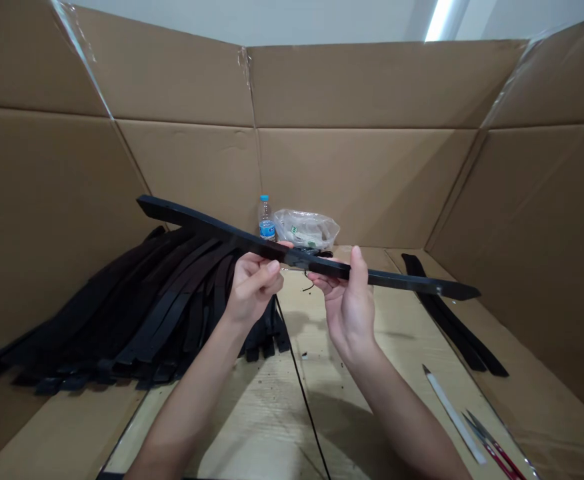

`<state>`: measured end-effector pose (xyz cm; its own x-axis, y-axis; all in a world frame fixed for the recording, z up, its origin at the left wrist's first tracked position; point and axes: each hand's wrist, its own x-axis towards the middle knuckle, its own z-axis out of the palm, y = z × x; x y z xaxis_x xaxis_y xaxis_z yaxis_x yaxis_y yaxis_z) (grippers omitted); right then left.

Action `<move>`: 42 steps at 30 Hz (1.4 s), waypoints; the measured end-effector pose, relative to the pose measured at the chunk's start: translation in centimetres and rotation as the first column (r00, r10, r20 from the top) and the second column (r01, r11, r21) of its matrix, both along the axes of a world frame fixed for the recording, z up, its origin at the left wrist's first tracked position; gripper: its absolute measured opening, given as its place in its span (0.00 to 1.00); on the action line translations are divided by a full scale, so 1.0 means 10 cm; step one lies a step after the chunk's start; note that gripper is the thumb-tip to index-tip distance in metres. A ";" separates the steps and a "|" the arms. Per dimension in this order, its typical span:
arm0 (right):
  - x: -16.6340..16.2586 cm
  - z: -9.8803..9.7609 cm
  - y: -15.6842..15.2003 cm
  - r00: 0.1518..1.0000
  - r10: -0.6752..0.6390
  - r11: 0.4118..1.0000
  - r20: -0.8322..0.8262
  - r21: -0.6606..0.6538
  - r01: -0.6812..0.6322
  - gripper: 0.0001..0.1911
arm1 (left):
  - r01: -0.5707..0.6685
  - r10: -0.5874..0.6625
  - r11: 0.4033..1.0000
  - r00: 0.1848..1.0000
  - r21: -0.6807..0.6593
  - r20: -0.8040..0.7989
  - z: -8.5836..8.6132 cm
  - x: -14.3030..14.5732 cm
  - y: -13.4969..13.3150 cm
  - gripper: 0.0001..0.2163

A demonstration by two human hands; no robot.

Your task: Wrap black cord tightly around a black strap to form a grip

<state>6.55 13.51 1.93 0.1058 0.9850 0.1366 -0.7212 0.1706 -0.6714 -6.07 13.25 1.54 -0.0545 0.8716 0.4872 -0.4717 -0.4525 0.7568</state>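
Note:
A long, narrow black strip [212, 228] is raised above the table, tilted so its left end is higher. My left hand [255, 287] is closed at the strip's middle, thumb against bent fingers. To its right, my right hand [352, 310] grips the strip from below, with the thumb upright across its near face. A greyish patch shows on the strip between the two hands. Below my left hand, a thin black cord [299, 373] runs down to the bottom edge of the view; its upper end is hard to make out.
A heap of similar black strips [137, 313] lies at left, and a few more [452, 320] at right. A white-handled pointed tool [455, 413] and red-handled scissors [492, 445] lie at front right. A water bottle [267, 227] and plastic bag [309, 227] stand before the cardboard wall [362, 180].

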 end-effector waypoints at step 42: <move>0.03 0.07 -0.04 0.996 -0.059 0.998 -0.070 -0.018 0.058 0.21 | 0.150 -0.097 0.913 0.983 -0.380 0.157 0.08 0.18 -0.30 0.23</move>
<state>6.86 13.08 2.59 0.1724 0.9788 0.1108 -0.7557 0.2036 -0.6225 -4.31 10.28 2.33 0.0257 0.9943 0.1039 -0.6122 -0.0666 0.7879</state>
